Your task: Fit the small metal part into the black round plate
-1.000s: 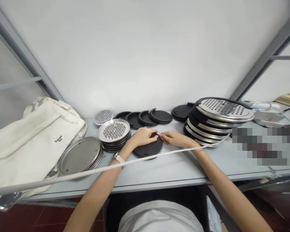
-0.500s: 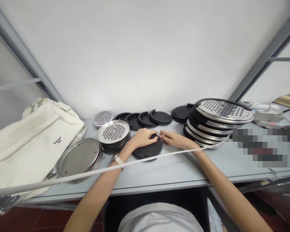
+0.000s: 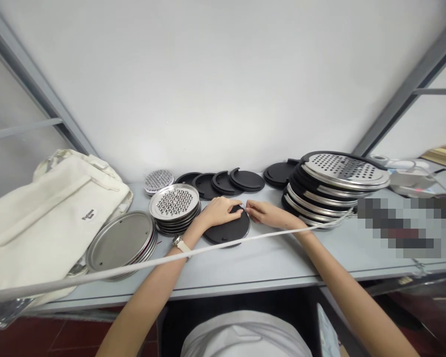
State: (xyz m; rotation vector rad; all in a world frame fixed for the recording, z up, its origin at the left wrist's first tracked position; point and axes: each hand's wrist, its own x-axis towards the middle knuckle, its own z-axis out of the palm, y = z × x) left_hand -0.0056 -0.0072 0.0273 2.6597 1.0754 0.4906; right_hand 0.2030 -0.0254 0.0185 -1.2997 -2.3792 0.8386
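Observation:
A round black disc (image 3: 228,230) lies on the table in front of me, with a thin shiny rim at its right side. My left hand (image 3: 221,210) rests over its upper left part, thumb and fingers closed on its far edge. At the disc's upper right edge, my right hand (image 3: 262,213) has its fingertips pinched together on something small that I cannot make out. Left of the disc stands a stack of perforated metal plates (image 3: 174,202). Behind it overlap several black round parts (image 3: 247,181).
Large perforated discs with black rims form a tall stack (image 3: 342,171) on the right. Grey metal plates (image 3: 121,240) and a cream bag (image 3: 48,213) lie on the left. A white cord (image 3: 215,247) crosses the view in front of my wrists.
My right hand's fingers have shifted very slightly at the disc's edge. Otherwise the hands and the disc look almost the same.

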